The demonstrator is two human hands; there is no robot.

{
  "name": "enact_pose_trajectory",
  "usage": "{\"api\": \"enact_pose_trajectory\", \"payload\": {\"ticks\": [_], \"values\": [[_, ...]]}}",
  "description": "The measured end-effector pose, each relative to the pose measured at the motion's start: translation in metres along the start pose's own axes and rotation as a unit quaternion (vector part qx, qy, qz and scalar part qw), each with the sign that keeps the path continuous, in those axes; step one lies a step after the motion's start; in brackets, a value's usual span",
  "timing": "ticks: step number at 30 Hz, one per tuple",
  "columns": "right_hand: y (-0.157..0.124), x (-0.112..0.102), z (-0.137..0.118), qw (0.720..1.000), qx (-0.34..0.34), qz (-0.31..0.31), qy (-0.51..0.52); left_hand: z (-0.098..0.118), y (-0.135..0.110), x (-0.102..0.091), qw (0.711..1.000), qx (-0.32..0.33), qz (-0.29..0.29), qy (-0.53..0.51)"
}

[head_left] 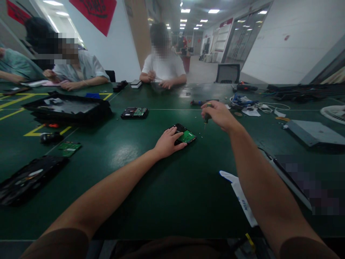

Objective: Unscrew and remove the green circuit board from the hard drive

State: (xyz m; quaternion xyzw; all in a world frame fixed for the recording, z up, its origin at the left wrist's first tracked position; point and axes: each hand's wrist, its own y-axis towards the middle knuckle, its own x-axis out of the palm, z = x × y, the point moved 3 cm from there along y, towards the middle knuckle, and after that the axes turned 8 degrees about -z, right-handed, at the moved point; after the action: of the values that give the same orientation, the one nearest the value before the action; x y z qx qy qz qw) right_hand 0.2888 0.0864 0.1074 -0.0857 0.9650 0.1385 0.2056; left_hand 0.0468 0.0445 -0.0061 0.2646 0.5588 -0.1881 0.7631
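Note:
My left hand (168, 143) rests over the left end of a black hard drive with a green circuit board (188, 136), its thumb along the near edge and its fingers across the top, gripping it against the table. To the right of the drive, my right hand (219, 114) is closed around the handle of a small screwdriver (207, 114). The screwdriver points downward, its thin shaft apart from the drive. Tiny bright bits (201, 136), perhaps screws, lie beside the drive's right end.
Another hard drive (134, 112) lies farther left, near a black tray (70, 108). A loose circuit board (69, 148) and black casing (32, 176) are at left. Cables (242, 100), a grey metal box (318, 133) and a white glove (242, 199) are at right. Several people sit opposite.

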Motion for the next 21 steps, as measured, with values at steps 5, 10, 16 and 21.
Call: {"api": "enact_pose_trajectory", "payload": {"ticks": [5, 10, 16, 21], "values": [[-0.003, 0.011, 0.036, 0.981, 0.087, -0.142, -0.104, 0.001, 0.0, -0.001, 1.0, -0.004, -0.006, -0.002], [-0.006, 0.015, 0.05, 0.921, 0.126, -0.254, -0.268, 0.002, -0.001, -0.002, 1.0, -0.011, -0.008, -0.007], [-0.007, 0.015, 0.059, 0.867, 0.174, -0.307, -0.353, 0.001, 0.0, -0.002, 0.999, -0.024, -0.021, -0.015], [-0.007, 0.019, 0.062, 0.849, 0.186, -0.318, -0.379, 0.003, -0.001, -0.003, 0.999, -0.027, -0.019, -0.016]]}}
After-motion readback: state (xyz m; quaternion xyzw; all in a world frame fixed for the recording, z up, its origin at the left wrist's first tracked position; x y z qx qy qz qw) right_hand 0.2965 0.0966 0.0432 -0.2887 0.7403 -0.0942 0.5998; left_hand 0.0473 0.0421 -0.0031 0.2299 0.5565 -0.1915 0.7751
